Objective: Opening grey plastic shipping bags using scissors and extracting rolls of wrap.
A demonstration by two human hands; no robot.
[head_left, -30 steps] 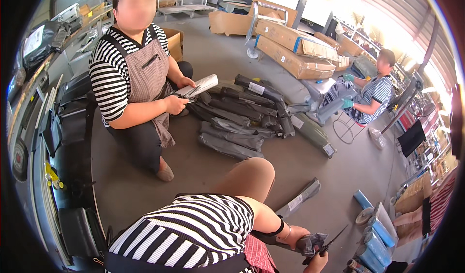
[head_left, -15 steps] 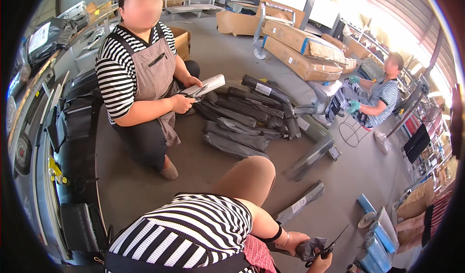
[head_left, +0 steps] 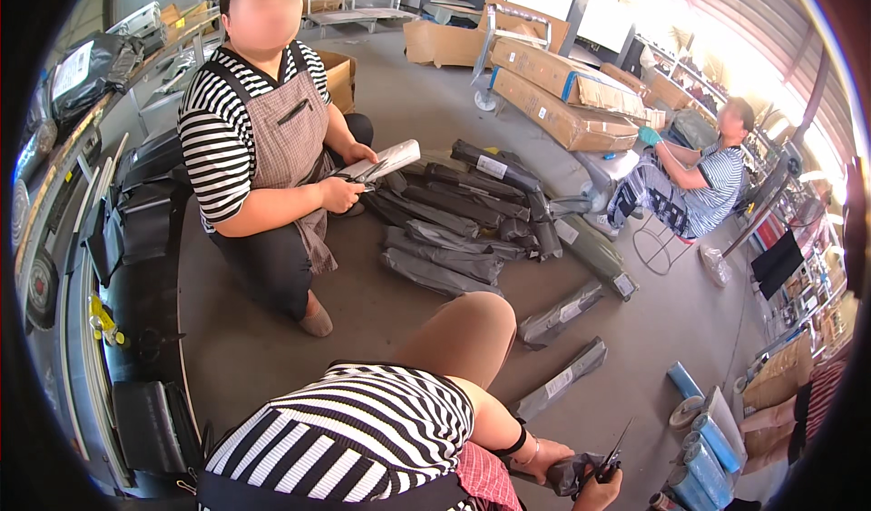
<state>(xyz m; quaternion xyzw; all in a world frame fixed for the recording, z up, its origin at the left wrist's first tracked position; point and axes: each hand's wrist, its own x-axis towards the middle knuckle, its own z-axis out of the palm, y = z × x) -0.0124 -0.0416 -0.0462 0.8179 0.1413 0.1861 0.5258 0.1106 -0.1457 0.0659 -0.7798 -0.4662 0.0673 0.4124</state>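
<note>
Low in the head view, my left hand [head_left: 547,462] is closed around the end of a dark plastic-wrapped package [head_left: 569,476]. Close beside it, my right hand [head_left: 599,492] grips a pair of scissors [head_left: 619,452], blades pointing up and away. The package's lower part is out of sight behind my arm and the frame edge. On the floor beyond my hands lie two long grey wrapped packages, a nearer one [head_left: 564,379] and a farther one [head_left: 562,316], each with a white label.
A co-worker [head_left: 281,130] squats ahead left, holding a wrapped package, by a pile of dark packages [head_left: 463,212]. Another person [head_left: 708,171] sits on the right near stacked cardboard boxes [head_left: 567,103]. Blue rolls [head_left: 708,466] stand right of my hands, beside another person's arm.
A blurred package in motion beyond my hands now rests on the floor. My hands have shifted slightly left and the scissors tilt more upright. The seated person now reaches toward the boxes.
</note>
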